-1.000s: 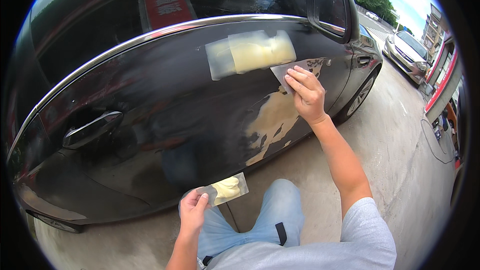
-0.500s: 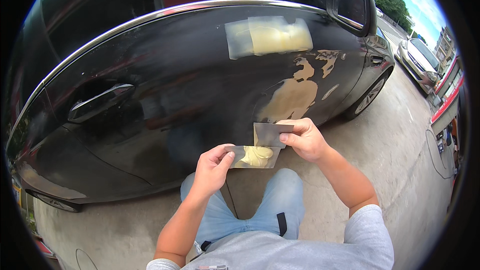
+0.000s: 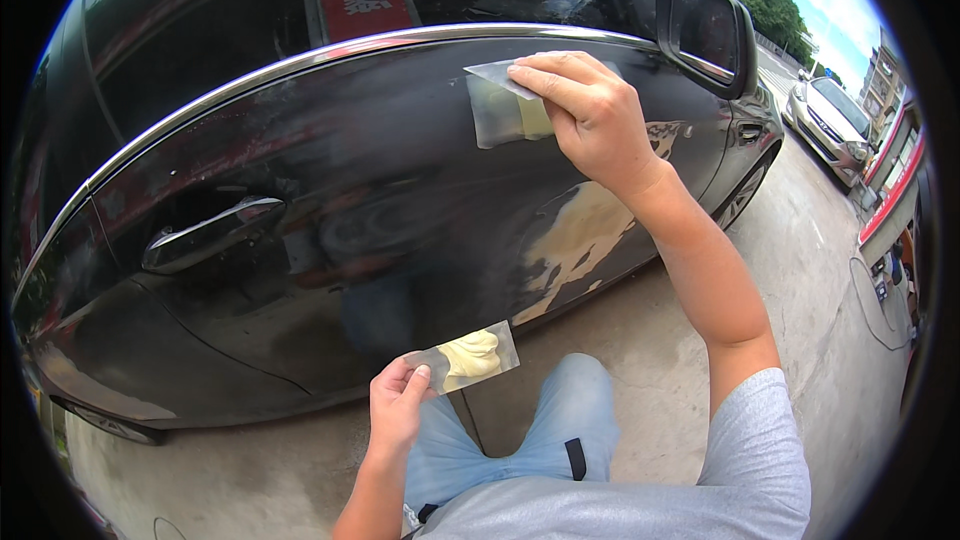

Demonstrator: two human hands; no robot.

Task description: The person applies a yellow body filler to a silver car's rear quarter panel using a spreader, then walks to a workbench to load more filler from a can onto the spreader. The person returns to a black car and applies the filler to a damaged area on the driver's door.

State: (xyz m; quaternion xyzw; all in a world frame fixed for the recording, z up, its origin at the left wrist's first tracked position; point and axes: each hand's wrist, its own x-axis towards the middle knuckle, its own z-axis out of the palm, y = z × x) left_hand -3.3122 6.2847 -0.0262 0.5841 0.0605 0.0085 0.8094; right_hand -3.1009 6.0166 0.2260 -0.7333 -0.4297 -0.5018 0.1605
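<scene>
My right hand [image 3: 595, 115] grips a thin grey spreader [image 3: 497, 76] at the upper part of the black car door [image 3: 400, 170]. The spreader is over a pale yellow filler patch [image 3: 505, 118], partly hidden behind my hand; whether its edge touches the patch I cannot tell. Low in front of the door, my left hand [image 3: 398, 400] pinches the left end of another flat grey spreader [image 3: 507, 345]. A thick dollop of pale yellow body filler [image 3: 470, 355] lies on that one. Below the patch, a sanded tan area [image 3: 580, 240] shows on the door.
The wing mirror [image 3: 700, 32] juts out at the upper right. A chrome door handle [image 3: 215, 230] is at the left. My knees [image 3: 570, 400] are bent close to the door, over concrete floor [image 3: 800, 340]. A white car [image 3: 830, 125] stands farther right.
My right hand has risen from beside the left spreader to the filler patch, carrying its own spreader. My left hand has moved slightly down and left, tilting the filler-loaded spreader.
</scene>
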